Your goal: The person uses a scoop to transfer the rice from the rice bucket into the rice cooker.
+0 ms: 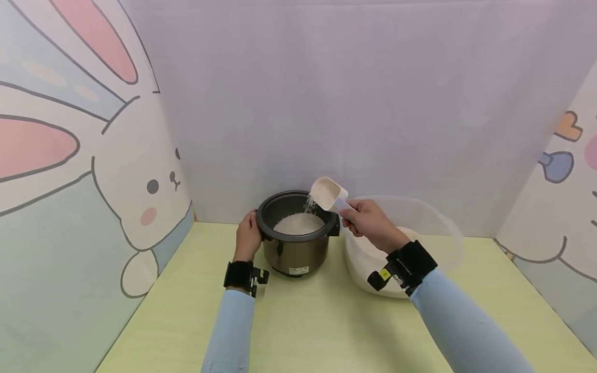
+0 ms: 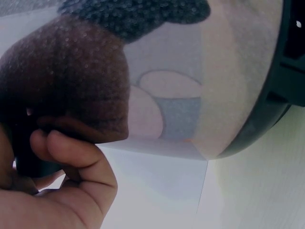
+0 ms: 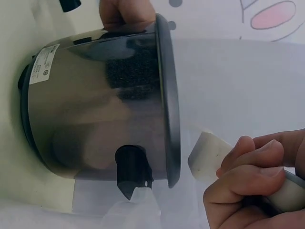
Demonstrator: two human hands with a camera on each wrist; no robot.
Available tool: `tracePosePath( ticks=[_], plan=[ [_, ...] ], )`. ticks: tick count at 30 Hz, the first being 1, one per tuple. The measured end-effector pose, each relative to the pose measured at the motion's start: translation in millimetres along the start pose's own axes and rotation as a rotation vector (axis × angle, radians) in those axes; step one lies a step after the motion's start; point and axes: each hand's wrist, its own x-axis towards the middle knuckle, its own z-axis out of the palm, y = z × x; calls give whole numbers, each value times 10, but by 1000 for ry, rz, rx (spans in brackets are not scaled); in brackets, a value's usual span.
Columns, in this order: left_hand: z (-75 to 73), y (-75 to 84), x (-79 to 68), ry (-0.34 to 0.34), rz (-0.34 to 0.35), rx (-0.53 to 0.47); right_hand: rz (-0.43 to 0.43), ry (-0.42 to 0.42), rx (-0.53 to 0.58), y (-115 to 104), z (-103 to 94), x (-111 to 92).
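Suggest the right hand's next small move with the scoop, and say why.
Probably tip the white measuring scoop slightly further with the right hand: white grains are falling from it into the rice cooker, yet some lie inside the scoop. The left hand grips the cooker's side handle, which should help steady it.

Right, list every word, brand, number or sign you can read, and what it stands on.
No text can be read.
White label on the cooker: print too small and blurred.
Right wrist camera's yellow tag: any marking too small to read.
Left wrist camera's yellow tag: likewise too small.
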Motion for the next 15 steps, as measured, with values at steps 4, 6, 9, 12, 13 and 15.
tracePosePath(
  ticks=[4, 6, 9, 12, 13, 15],
  plan=[
    [-1, -12, 4, 1, 2, 3, -18, 20, -35, 31, 74, 49],
    [0, -13, 5, 0, -3, 0, -38, 46, -54, 53, 118, 69],
    [4, -17, 11, -2, 1, 7, -71, 98, -80, 78, 186, 89],
    [7, -9, 10, -2, 1, 10, -110, 138, -110, 90, 239, 108],
    [7, -6, 9, -1, 4, 15, -121, 147, -119, 89, 254, 114],
    [7, -1, 6, 1, 0, 17, -143, 153, -134, 86, 276, 130]
  ],
)
